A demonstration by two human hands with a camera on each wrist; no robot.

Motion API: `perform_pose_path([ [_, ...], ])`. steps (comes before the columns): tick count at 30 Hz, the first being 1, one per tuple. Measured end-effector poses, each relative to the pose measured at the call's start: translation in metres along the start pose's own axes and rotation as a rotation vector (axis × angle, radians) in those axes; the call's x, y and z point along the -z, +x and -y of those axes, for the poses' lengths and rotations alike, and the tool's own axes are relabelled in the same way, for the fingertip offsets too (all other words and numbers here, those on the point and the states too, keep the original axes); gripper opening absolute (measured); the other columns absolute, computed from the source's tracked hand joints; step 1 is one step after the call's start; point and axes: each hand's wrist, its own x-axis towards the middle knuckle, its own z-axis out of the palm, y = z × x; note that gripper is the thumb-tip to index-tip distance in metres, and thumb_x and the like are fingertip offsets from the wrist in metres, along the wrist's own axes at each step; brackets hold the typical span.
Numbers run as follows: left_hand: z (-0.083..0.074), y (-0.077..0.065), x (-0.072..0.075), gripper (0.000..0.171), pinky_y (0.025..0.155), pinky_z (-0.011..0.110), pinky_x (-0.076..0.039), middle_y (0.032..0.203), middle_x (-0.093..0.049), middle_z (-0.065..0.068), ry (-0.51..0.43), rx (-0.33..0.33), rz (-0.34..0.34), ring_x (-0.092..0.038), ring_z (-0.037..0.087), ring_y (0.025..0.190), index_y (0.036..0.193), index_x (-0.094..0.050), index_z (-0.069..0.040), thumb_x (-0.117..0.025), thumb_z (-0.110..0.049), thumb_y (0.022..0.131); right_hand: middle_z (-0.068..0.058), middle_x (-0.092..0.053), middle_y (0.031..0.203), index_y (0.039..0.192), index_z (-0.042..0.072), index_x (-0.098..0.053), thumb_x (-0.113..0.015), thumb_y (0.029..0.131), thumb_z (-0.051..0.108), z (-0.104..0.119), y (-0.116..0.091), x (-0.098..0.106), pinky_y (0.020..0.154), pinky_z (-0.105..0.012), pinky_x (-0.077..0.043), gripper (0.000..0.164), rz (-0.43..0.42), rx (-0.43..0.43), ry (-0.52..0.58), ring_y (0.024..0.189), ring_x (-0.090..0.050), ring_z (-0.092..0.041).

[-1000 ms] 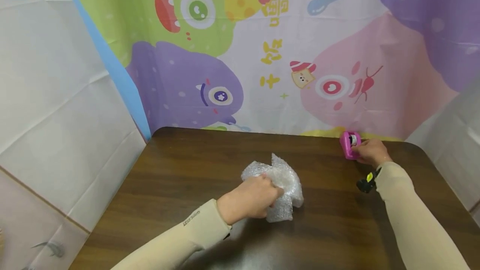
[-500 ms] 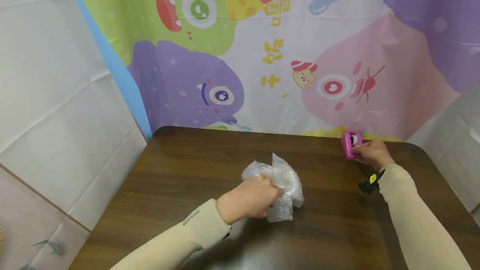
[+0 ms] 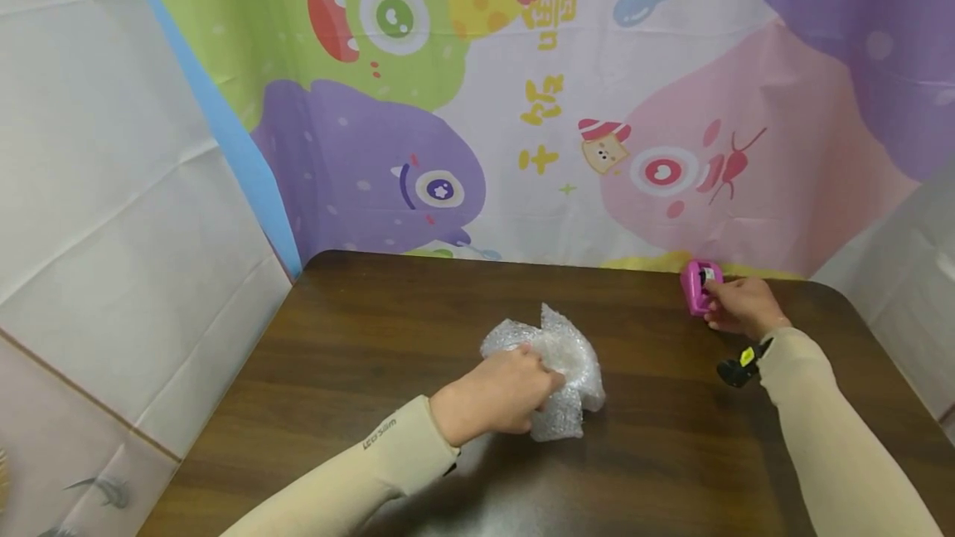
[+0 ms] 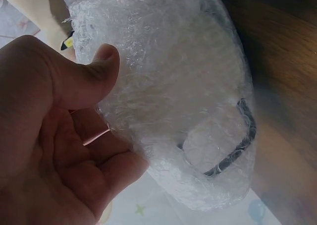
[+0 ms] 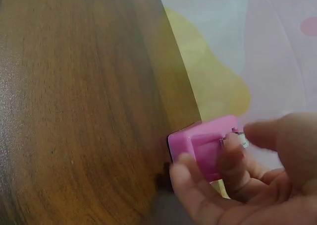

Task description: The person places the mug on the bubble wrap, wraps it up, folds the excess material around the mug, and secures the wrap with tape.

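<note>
My left hand grips the edge of a bubble-wrapped bundle over the middle of the table, thumb on the near face and fingers curled behind. Through the wrap, a pale body and a dark-edged loop like a cup's handle show. At the back right, my right hand is at a pink tape dispenser, its fingers bent round the side. In the right wrist view, fingertips touch the dispenser's body, and thumb and forefinger meet close to the roll. The tape's loose end is hidden there.
The brown wooden table has rounded back corners. Behind it hangs a cartoon-printed curtain, close against the dispenser. Pale sheets line the left side, and another hangs at the right.
My right thumb and fingers have shifted slightly up and right on the tape dispenser, closer to its roll; the dispenser has moved a little right. My left hand and the bundle stay put.
</note>
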Motion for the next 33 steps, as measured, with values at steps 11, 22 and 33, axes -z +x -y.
perform_pose_path([
  [11,0.001,0.000,0.000,0.028,0.071,0.027,-0.055,0.083,-0.069,-0.015,0.001,-0.005,0.002,-0.064,0.013,0.085,0.105,-0.072,-0.028,-0.083,-0.027,0.080,0.003,-0.063,0.072,0.118,-0.012,-0.046,-0.035,0.111,0.016,0.006,0.003,-0.001,0.072,-0.026,-0.062,0.031,0.016,-0.020,0.085,0.066,-0.066,-0.004],
  [22,0.000,0.000,0.000,0.029,0.072,0.028,-0.055,0.083,-0.068,-0.015,0.003,-0.007,0.006,-0.063,0.013,0.085,0.106,-0.072,-0.027,-0.083,-0.027,0.080,0.000,-0.064,0.074,0.110,-0.010,-0.049,-0.043,0.103,0.007,0.004,0.001,-0.007,0.075,-0.028,-0.063,0.019,-0.063,-0.015,0.101,0.065,-0.069,-0.006],
  [33,-0.001,0.001,0.001,0.030,0.072,0.028,-0.056,0.083,-0.069,-0.014,0.009,-0.005,0.012,-0.063,0.013,0.084,0.110,-0.072,-0.026,-0.082,-0.028,0.082,0.002,-0.069,0.074,0.134,-0.021,-0.042,-0.044,0.107,0.019,-0.001,-0.003,-0.009,0.077,-0.030,-0.063,0.049,-0.121,0.011,0.126,0.068,-0.071,-0.005],
])
